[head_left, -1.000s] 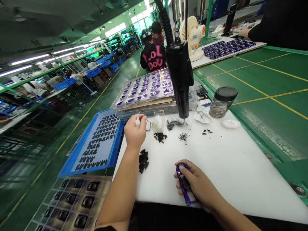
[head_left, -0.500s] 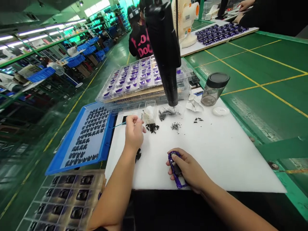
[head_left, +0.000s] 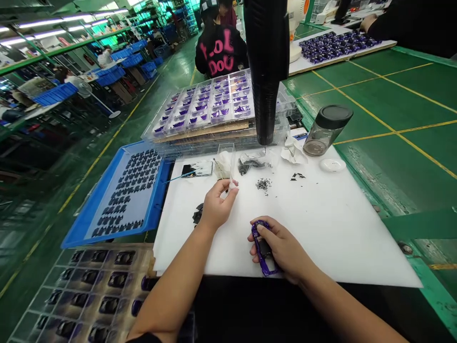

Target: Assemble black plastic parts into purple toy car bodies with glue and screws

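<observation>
Resting low on the white tabletop [head_left: 321, 224], the right hand [head_left: 282, 250] is curled round a purple frame piece [head_left: 262, 250] with a dark insert, pressing it against the surface near the front edge. The left hand [head_left: 216, 207] hangs just above the tabletop, to the left of and slightly beyond the right; its thumb and forefinger are pinched on a small white item [head_left: 233, 184] too small to make out. Just left of that hand lies a small heap of black parts [head_left: 197, 214], and beyond it a scatter of tiny black screws [head_left: 263, 184]. A black electric screwdriver [head_left: 267, 71] hangs from above, its tip over the far side of the tabletop. Near it stand a clear jar with a black lid [head_left: 326, 129] and a small white dish [head_left: 332, 165]. To the left sits a blue tray [head_left: 103, 224] lined with black pieces; behind lie stacked clear trays of purple parts [head_left: 210, 107]. Farther off stands a person in a black top with pink lettering [head_left: 221, 52].
</observation>
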{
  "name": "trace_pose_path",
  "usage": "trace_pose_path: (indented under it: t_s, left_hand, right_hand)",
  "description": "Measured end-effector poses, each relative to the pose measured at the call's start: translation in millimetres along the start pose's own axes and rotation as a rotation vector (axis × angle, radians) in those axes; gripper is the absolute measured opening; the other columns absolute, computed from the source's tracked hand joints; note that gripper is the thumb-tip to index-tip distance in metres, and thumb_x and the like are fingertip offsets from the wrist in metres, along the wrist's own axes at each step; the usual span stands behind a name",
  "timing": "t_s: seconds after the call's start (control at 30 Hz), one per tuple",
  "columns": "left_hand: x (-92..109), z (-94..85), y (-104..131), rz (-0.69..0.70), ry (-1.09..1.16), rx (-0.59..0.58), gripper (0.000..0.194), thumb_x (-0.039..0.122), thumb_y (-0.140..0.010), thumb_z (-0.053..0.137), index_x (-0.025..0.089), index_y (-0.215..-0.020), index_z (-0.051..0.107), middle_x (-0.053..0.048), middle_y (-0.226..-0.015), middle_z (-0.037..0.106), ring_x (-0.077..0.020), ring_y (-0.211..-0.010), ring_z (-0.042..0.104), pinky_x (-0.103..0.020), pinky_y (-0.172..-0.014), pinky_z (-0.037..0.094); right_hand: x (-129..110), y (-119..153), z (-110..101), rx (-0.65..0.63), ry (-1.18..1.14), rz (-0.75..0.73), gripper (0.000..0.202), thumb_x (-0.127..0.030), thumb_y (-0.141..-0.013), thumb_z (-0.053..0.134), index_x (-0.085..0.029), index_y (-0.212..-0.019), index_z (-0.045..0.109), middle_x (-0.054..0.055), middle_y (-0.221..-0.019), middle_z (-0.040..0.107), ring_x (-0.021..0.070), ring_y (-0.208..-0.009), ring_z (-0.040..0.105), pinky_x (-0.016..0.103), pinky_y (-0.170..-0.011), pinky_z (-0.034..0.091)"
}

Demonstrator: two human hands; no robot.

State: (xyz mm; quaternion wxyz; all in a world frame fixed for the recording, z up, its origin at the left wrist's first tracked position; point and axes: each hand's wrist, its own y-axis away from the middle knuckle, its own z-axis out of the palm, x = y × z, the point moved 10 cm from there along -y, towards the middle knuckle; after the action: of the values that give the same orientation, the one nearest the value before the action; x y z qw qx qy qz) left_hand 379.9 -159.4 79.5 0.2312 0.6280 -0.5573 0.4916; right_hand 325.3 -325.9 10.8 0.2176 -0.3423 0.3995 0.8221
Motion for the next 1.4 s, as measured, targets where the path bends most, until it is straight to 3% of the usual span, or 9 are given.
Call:
trace_pose_path:
  t_s: [0.2, 0.63, 0.83, 0.97, 1.1, 1.4]
  left_hand:
    - [5.0, 5.6, 1.6, 0.018, -0.074, -0.040, 0.020, 0.029, -0.088, 0.060, 0.020, -0.105, 0.064, -0.006, -0.107, 0.069, -0.0141, -0.083, 0.062, -0.029, -0.083, 0.051]
    - [6.3, 7.7, 2.1, 0.074, -0.135, -0.041, 0.019, 0.028, -0.087, 0.060, 0.019, -0.103, 0.064, -0.007, -0.105, 0.067, -0.0166, -0.093, 0.063, -0.028, -0.082, 0.053]
    - [3.7, 7.4, 3.0, 0.042, -0.173, -0.048, 0.017, 0.031, -0.088, 0.059, 0.021, -0.099, 0.066, -0.005, -0.107, 0.070, -0.0146, -0.083, 0.064, -0.026, -0.075, 0.054]
    - [5.0, 1.7, 1.9, 0.050, -0.213, 0.002, 0.016, 0.032, -0.088, 0.059, 0.021, -0.098, 0.065, -0.005, -0.105, 0.070, -0.0127, -0.074, 0.062, -0.025, -0.069, 0.052]
    - [8.0, -1.4, -0.6, 0.084, -0.242, 0.042, 0.015, 0.032, -0.088, 0.058, 0.020, -0.094, 0.065, -0.006, -0.106, 0.068, -0.0142, -0.082, 0.061, -0.026, -0.075, 0.052]
    - [5.7, 13.9, -2.6, 0.100, -0.321, -0.019, 0.023, 0.027, -0.085, 0.061, 0.019, -0.107, 0.064, -0.005, -0.090, 0.066, -0.0162, -0.077, 0.059, -0.029, -0.075, 0.051]
  right_hand:
    - [-1.7, 0.1, 1.9, -0.018, 0.007, -0.002, 0.019, -0.039, -0.092, 0.053, -0.024, -0.105, 0.055, 0.000, -0.083, 0.064, 0.0157, -0.063, 0.063, 0.032, -0.058, 0.055]
    - [-0.8, -0.4, 0.8, -0.015, 0.015, -0.031, 0.018, -0.036, -0.092, 0.051, -0.024, -0.104, 0.055, -0.001, -0.081, 0.060, 0.0158, -0.062, 0.063, 0.032, -0.056, 0.055]
    - [-0.5, 0.6, 0.9, -0.019, 0.011, -0.024, 0.018, -0.037, -0.093, 0.050, -0.023, -0.103, 0.055, -0.001, -0.080, 0.060, 0.0154, -0.061, 0.063, 0.031, -0.055, 0.054]
    - [-0.2, 0.6, 0.8, -0.027, -0.012, -0.032, 0.017, -0.036, -0.093, 0.050, -0.024, -0.104, 0.055, -0.001, -0.081, 0.061, 0.0158, -0.062, 0.063, 0.032, -0.056, 0.055]
    - [0.3, 0.0, 1.1, -0.035, -0.024, -0.042, 0.019, -0.038, -0.093, 0.051, -0.024, -0.105, 0.054, -0.001, -0.081, 0.062, 0.0154, -0.061, 0.063, 0.032, -0.055, 0.054]
    - [-2.0, 1.8, 1.2, -0.013, 0.013, -0.039, 0.022, -0.040, -0.091, 0.053, -0.025, -0.106, 0.054, 0.000, -0.083, 0.062, 0.0157, -0.063, 0.063, 0.032, -0.057, 0.054]
